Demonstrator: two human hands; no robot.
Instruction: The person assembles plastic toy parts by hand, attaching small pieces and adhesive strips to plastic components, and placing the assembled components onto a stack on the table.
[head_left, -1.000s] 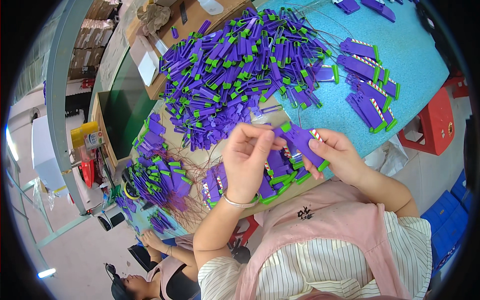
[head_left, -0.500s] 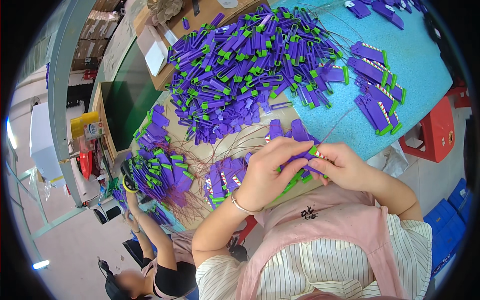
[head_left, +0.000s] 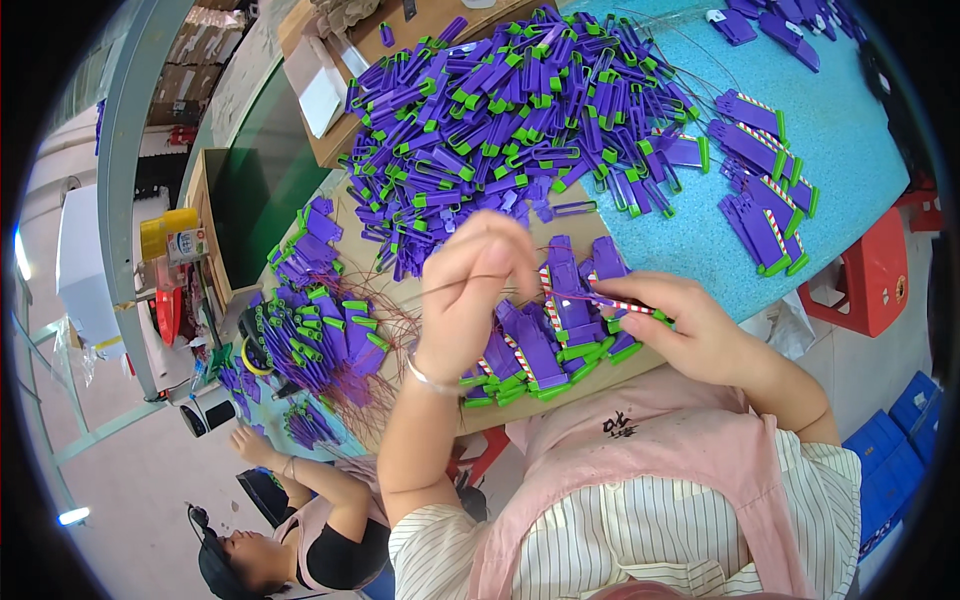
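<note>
My right hand [head_left: 675, 318] is closed on a purple plastic part [head_left: 625, 303] with a green end and a red-and-white striped edge, held edge-on. A thin reddish wire [head_left: 562, 293] runs from that part toward my left hand [head_left: 475, 290]. The left hand is raised, slightly blurred, its fingers pinched together on the wire. Beneath and between my hands lies a row of similar flat purple pieces [head_left: 535, 350] with green ends and striped edges, along the near table edge.
A large heap of purple-and-green clip-like parts [head_left: 520, 110] covers the table's middle. Striped pieces [head_left: 755, 225] lie on the blue surface at right. Tangled wires [head_left: 375, 350] and more parts [head_left: 300, 335] lie left, near a co-worker [head_left: 310, 510]. A red stool [head_left: 865, 275] stands right.
My left hand has let go of the purple part and moved up and left, the wire stretching between. The right hand keeps the part. The co-worker's hand has drawn back from the tape roll.
</note>
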